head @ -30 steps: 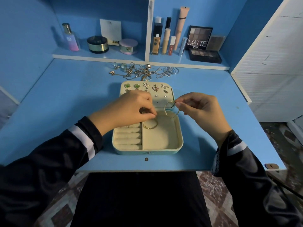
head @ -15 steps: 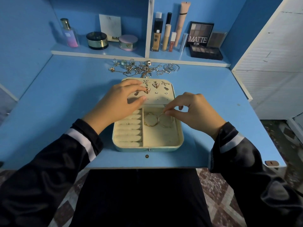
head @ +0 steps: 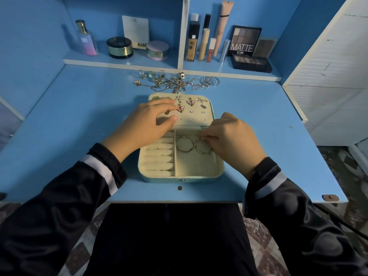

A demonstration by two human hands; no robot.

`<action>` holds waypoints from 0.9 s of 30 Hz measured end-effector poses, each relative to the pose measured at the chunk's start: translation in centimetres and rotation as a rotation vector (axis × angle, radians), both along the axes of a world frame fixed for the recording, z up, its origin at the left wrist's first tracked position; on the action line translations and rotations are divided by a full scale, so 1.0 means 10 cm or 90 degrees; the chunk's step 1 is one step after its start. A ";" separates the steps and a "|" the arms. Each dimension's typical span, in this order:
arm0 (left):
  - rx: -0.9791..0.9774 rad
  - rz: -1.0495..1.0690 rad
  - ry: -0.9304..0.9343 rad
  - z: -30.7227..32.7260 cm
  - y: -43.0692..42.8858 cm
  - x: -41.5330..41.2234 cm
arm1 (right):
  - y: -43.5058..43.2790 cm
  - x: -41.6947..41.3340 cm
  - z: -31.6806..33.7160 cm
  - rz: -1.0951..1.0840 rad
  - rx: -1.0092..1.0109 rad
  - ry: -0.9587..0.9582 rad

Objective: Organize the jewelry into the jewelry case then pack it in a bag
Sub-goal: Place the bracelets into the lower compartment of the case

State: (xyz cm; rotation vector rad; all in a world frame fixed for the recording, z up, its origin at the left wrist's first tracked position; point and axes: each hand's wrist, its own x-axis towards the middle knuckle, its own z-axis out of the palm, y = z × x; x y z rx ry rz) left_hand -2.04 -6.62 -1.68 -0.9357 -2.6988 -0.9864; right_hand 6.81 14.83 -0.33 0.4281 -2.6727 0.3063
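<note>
Blue laminate covers the surface (head: 79,120), where the open cream jewelry case (head: 181,178) sits under both hands, below a blue shelf (head: 119,61) of cosmetics. Black sleeves (head: 59,206) with a white stripe reach in from either side. The left hand (head: 145,126) lies flat on the case's lid panel, fingers spread and straight among the pinned earrings (head: 190,102). The right hand (head: 229,140) curls over the larger compartment, its fingertips pinching the top of a gold bangle (head: 202,153) that lies there touching a second bangle (head: 185,155). A second ago that bangle was held above the case and the left hand was over the compartment; since half a second ago little has shifted. Beyond the hands, loose jewelry (head: 175,82) lies in a tangle.
</note>
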 end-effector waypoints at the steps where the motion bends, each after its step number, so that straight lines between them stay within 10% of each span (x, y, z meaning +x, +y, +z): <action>1: -0.003 -0.002 0.000 0.00 0.00 0.00 | -0.01 0.00 -0.02 -0.007 0.005 0.008; 8: -0.023 -0.009 -0.004 0.02 -0.01 0.00 | -0.06 0.03 -0.09 -0.057 0.017 0.024; 18: 0.012 0.001 0.024 0.12 -0.02 -0.24 | 0.29 -0.16 0.19 -0.033 -0.445 -0.132; 27: 0.006 -0.002 0.000 0.20 0.25 -0.90 | 0.71 -1.01 -0.03 -0.200 -0.488 -0.112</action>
